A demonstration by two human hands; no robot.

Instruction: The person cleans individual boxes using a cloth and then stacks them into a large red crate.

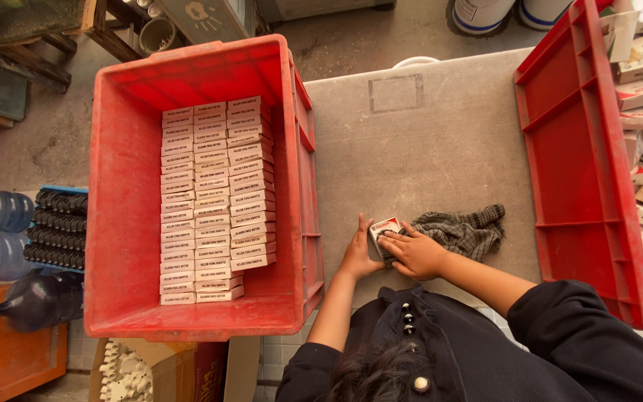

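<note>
We see both forearms reaching forward from dark sleeves and meeting at the near edge of the grey stone surface (426, 141). The left hand (357, 257) stands on its edge, fingers curled against the left side of a small white and red cardboard box (383, 226). The right hand (415, 253) lies palm down, fingers closed over a grey checked cloth (464, 231) and pressing it on the box's top. The box is flat and rectangular, and rests on the surface between a red plastic crate (124, 223) holding rows of matching boxes and a second red crate (574, 149).
</note>
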